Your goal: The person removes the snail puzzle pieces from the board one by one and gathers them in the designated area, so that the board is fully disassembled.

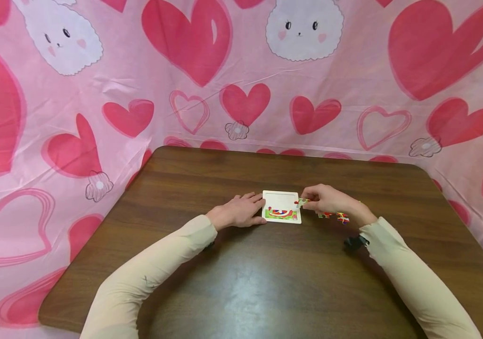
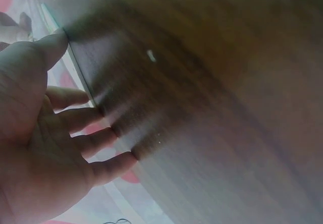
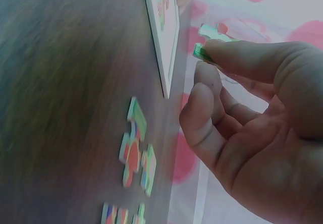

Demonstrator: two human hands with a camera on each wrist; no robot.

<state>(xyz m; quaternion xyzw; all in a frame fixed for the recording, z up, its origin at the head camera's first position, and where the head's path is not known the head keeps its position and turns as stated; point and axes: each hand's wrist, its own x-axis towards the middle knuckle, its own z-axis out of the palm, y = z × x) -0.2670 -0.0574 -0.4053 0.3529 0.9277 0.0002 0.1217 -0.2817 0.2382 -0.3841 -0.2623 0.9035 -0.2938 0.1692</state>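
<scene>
A small green-and-red puzzle piece [image 1: 302,203] is pinched between the thumb and index fingers of the right hand [image 1: 330,198], the other fingers loosely bent; it sits at the right side of the white tray [image 1: 280,198] and, in the right wrist view, looks raised off it. The tray's near strip carries joined pieces [image 1: 281,214], while its far part is bare white — so the step in hand appears to be fitting pieces, with the near row laid. The next move seems to call for bringing the piece left over the tray, turning it to match the row's edge and pressing it down flat. The left hand [image 1: 239,210] has its fingers spread and nearly straight, touching the tray's left edge and gripping nothing — probably steadying it. Loose pieces [image 1: 343,218] lie on the wooden surface [image 1: 241,273] right of the tray, partly behind the right hand in the head view.
</scene>
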